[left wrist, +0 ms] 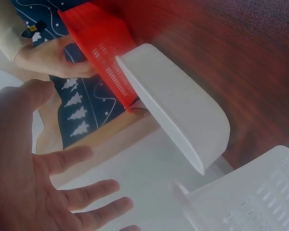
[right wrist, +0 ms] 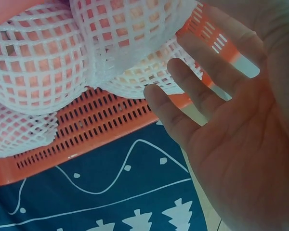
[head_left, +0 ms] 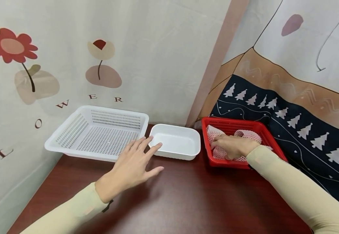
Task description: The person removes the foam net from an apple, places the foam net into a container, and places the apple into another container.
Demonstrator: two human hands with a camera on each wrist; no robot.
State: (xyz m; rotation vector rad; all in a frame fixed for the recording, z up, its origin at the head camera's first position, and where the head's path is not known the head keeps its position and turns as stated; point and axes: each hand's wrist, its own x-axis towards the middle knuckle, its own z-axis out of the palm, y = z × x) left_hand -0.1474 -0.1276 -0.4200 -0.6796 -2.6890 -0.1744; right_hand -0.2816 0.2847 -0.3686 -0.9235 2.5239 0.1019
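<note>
Net-sleeved bundles (head_left: 249,134) sit in the red basket (head_left: 233,166), beneath and around the fingers of the right hand (head_left: 234,147). Those fingers look parted and lightly bent beside the netting, pinching nothing I can make out; whether the tips press on it I can't tell. Above the counter (head_left: 184,198), the left hand (head_left: 132,164) hangs with its fingers spread, holding nothing; the white dish (head_left: 176,141) is just by their tips, and the white basket (head_left: 99,155) lies beyond them, on the outer side.

What worries me is the mesh. It looks stretchy, so fingers catching only the weave might strip a sleeve off, or drag up a neighbour, crowded as the bundles are. A rounded one could roll from a loose pinch. The left fingers, too, could nudge the dish if they drop carelessly.

From the head, the back of the right hand hides most of its fingertips. The right wrist view gets beneath, showing palm, parted fingers and reddish contents through the holes. In the left wrist view, the red basket's side hides the bundles altogether.
</note>
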